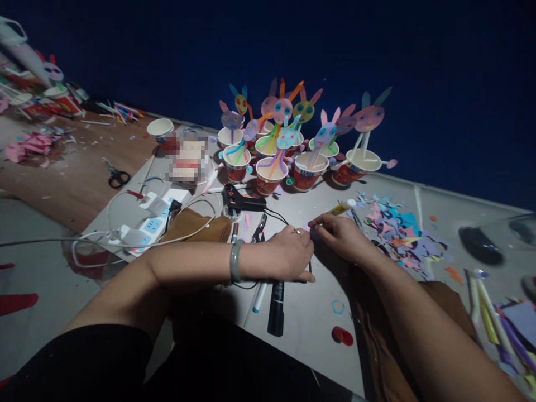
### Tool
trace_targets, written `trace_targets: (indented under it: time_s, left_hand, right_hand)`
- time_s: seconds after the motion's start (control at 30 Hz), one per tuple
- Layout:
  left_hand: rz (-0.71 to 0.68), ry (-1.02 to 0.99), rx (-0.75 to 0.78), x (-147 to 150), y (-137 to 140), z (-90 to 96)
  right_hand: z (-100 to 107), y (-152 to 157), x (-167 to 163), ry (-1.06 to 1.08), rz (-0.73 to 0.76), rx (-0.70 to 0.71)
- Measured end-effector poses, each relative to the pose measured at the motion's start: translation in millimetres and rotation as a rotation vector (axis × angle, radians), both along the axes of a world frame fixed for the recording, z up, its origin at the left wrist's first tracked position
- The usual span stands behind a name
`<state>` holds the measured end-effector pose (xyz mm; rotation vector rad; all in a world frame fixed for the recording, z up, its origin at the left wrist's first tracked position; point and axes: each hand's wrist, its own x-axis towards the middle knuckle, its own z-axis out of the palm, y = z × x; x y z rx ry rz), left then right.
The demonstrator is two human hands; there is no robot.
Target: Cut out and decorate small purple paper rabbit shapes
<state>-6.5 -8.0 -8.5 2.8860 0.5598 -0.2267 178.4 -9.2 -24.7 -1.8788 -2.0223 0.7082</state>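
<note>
My left hand [292, 254], with a ring and a green bangle, is over the table with its fingers curled together. What it holds, if anything, is hidden. Close beside it, my right hand [341, 237] has its fingertips pinched at a small purple piece [312, 232], which shows only in part. Below my left hand lie a thick black marker [276, 312] and a thin white pen with a blue end [259, 297]. A black glue gun [243, 200] rests beyond the left hand, its cord running toward that hand.
Several paper cups [272, 176] with rabbit-like paper figures stand at the back. Colored paper scraps [397, 229] are heaped at right. A power strip [157, 220] with cables and scissors [117, 176] lie at left. A red cap [342, 336] is near the front edge.
</note>
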Motion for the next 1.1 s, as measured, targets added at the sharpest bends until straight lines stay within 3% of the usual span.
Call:
trace_targets:
  time_s: [0.17, 0.3, 0.57, 0.77, 0.87, 1.1]
  left_hand:
    - [0.049, -0.020, -0.304, -6.5, 31.4, 26.0]
    - [0.190, -0.128, -0.251, -12.3, 53.9, 37.0]
    - [0.208, 0.005, -0.136, -8.9, 58.1, 25.8]
    - [0.200, 0.020, -0.097, -6.5, 55.4, 24.1]
    - [0.208, -0.007, -0.085, -5.2, 55.3, 19.0]
    - [0.201, -0.066, -0.076, 1.8, 59.0, -2.1]
  right_hand:
    - [6.3, -4.2, 4.4, 0.054, -0.090, 0.100]
    - [8.3, -7.1, 5.6, 0.048, -0.096, 0.137]
    - [11.0, -10.9, 3.3, 0.087, -0.064, 0.052]
    - [9.8, -13.4, 3.2, 0.169, 0.119, -0.070]
    - [7.8, -13.7, -0.9, 0.131, 0.191, -0.070]
    - [1.1, -11.4, -5.0, -0.011, 0.167, -0.021]
